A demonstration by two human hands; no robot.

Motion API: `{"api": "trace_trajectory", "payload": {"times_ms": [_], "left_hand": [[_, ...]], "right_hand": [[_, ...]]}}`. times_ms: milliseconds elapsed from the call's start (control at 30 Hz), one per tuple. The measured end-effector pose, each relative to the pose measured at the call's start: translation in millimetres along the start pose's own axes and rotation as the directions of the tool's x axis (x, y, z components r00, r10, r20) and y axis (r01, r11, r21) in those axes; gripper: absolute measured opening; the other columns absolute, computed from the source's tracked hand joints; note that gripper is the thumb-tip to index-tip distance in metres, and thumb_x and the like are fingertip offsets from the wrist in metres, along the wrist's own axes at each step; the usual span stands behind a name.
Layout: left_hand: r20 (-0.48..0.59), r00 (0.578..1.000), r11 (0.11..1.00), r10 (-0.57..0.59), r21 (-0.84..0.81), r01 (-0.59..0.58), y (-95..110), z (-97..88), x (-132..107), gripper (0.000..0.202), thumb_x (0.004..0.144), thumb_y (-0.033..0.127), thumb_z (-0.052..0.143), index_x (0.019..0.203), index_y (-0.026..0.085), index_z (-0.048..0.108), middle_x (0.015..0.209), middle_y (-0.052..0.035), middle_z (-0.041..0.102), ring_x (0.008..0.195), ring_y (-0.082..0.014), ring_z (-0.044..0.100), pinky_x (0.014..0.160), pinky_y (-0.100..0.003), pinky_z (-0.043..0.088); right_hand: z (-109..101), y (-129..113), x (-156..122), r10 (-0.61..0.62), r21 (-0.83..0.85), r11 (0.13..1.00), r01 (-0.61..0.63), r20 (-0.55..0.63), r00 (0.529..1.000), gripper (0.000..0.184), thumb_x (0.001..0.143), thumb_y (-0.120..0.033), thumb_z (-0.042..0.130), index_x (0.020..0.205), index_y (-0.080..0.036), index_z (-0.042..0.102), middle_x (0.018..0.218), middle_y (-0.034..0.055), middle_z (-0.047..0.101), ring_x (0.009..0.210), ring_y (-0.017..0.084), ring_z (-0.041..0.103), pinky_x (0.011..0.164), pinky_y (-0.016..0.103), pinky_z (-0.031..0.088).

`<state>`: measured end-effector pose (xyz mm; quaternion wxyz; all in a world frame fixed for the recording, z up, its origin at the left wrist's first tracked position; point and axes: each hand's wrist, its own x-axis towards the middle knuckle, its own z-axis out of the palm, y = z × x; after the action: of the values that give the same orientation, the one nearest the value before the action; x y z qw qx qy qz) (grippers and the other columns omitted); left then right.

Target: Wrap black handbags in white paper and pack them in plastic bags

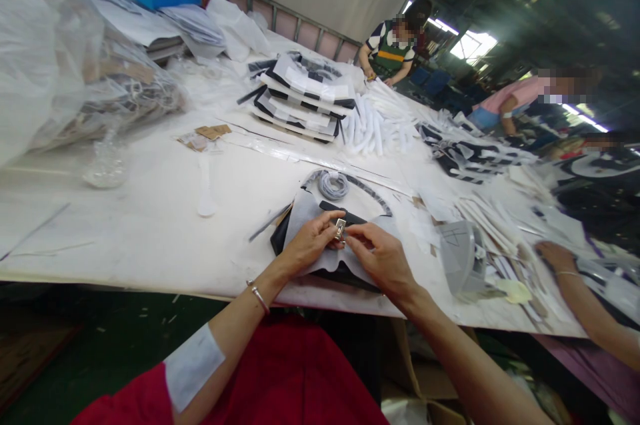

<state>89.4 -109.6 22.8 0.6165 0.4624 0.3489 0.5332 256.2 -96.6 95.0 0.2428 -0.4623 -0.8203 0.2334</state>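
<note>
Our left hand (316, 238) pinches a small metal clasp (340, 229) between thumb and fingers. Our right hand (377, 255) brings its fingertips to the clasp's lower edge; we cannot tell whether they pinch it too. A loose hold could let so small a piece slip and drop into the folds of the grey wrapping (301, 208) beneath, and a hard metal edge could scratch the dark bag (280, 238) if pressed against a bare part. The clasp sits at our left fingertips, between both hands, above the bag's front. Beyond them, a coiled grey cord (333, 185) lies by the bag's arched handle (373, 193), and farther across the tabletop (165, 231) we see a stack of wrapped pieces (305, 105).
</note>
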Motion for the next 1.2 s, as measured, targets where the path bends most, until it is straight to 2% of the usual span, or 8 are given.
{"api": "trace_trajectory", "payload": {"times_ms": [100,300,467,600,767,900,1033,1200], "left_hand": [[0.028,0.999,0.999,-0.04,-0.016,0.041,-1.4,-2.4,0.7,0.043,0.092,0.041,0.053,0.127,0.015,0.054,0.088,-0.0045,0.069,0.081,-0.0171,0.068,0.079,-0.03,0.052],[0.084,0.996,0.995,-0.035,-0.091,0.043,-6.1,-6.9,0.5,0.05,0.091,0.044,0.056,0.131,0.015,0.052,0.092,-0.0056,0.068,0.079,-0.0147,0.065,0.08,-0.029,0.051],[0.125,0.99,0.98,-0.069,-0.178,0.091,-5.4,-7.9,-0.2,0.058,0.079,0.037,0.073,0.13,0.017,0.052,0.094,-0.0042,0.064,0.081,-0.0142,0.064,0.082,-0.029,0.048],[0.107,0.988,0.976,-0.109,-0.175,0.127,-2.6,-6.4,-1.5,0.06,0.072,0.025,0.077,0.127,0.018,0.055,0.096,-0.0033,0.063,0.085,-0.0138,0.063,0.083,-0.028,0.046],[0.085,0.987,0.982,-0.139,-0.116,0.148,-0.6,-4.4,-1.6,0.059,0.069,0.022,0.076,0.125,0.016,0.057,0.088,-0.0006,0.061,0.077,-0.0112,0.06,0.076,-0.025,0.045],[0.076,0.989,0.989,-0.129,-0.059,0.134,-3.5,-3.2,-0.9,0.057,0.068,0.019,0.072,0.123,0.014,0.058,0.081,0.0009,0.061,0.069,-0.0094,0.057,0.068,-0.022,0.043],[0.07,0.993,0.993,-0.097,0.073,0.092,-6.4,-3.4,-1.4,0.054,0.07,0.016,0.064,0.123,0.015,0.059,0.077,0.0021,0.061,0.064,-0.0081,0.054,0.06,-0.02,0.04],[0.072,0.995,0.984,-0.066,0.17,0.053,-3.6,-4.1,-1.3,0.054,0.067,0.013,0.059,0.122,0.017,0.061,0.076,0.0021,0.063,0.063,-0.009,0.053,0.057,-0.019,0.039]], "right_hand": [[2.9,3.4,2.7,-0.128,-0.018,0.992,0.128,0.033,0.991,0.023,0.09,-0.025,0.055,0.106,-0.023,0.071,0.104,0.0054,0.074,0.094,0.02,0.068,0.086,0.033,0.052],[5.0,8.0,5.1,0.009,0.031,0.999,-0.012,0.085,0.996,0.02,0.09,-0.03,0.057,0.102,-0.026,0.073,0.099,0.001,0.076,0.089,0.019,0.071,0.084,0.032,0.056],[-3.8,9.2,9.2,-0.137,-0.093,0.984,0.153,0.161,0.977,0.022,0.094,-0.026,0.053,0.105,-0.024,0.073,0.104,0.003,0.076,0.092,0.018,0.071,0.085,0.029,0.054],[-17.1,2.5,21.1,-0.166,-0.277,0.921,0.275,0.359,0.918,0.021,0.095,-0.021,0.051,0.098,-0.022,0.072,0.097,0.0031,0.076,0.084,0.016,0.07,0.076,0.025,0.05],[-27.8,-28.2,36.2,-0.015,-0.525,0.737,0.426,0.617,0.787,0.022,0.095,-0.015,0.049,0.088,-0.017,0.07,0.084,0.0056,0.074,0.073,0.016,0.068,0.063,0.023,0.042],[-24.0,-48.9,40.2,0.077,-0.605,0.617,0.504,0.684,0.726,0.024,0.091,-0.008,0.047,0.094,-0.014,0.07,0.089,0.0123,0.075,0.074,0.02,0.07,0.061,0.025,0.043],[-14.8,-45.5,38.3,0.033,-0.61,0.616,0.498,0.652,0.758,0.024,0.087,-0.006,0.051,0.097,-0.014,0.071,0.084,0.0148,0.075,0.07,0.023,0.07,0.06,0.027,0.044],[-10.8,-24.2,32.4,-0.087,-0.566,0.68,0.466,0.569,0.818,0.019,0.089,-0.014,0.053,0.096,-0.019,0.07,0.088,0.0105,0.075,0.07,0.02,0.067,0.056,0.026,0.037]]}}
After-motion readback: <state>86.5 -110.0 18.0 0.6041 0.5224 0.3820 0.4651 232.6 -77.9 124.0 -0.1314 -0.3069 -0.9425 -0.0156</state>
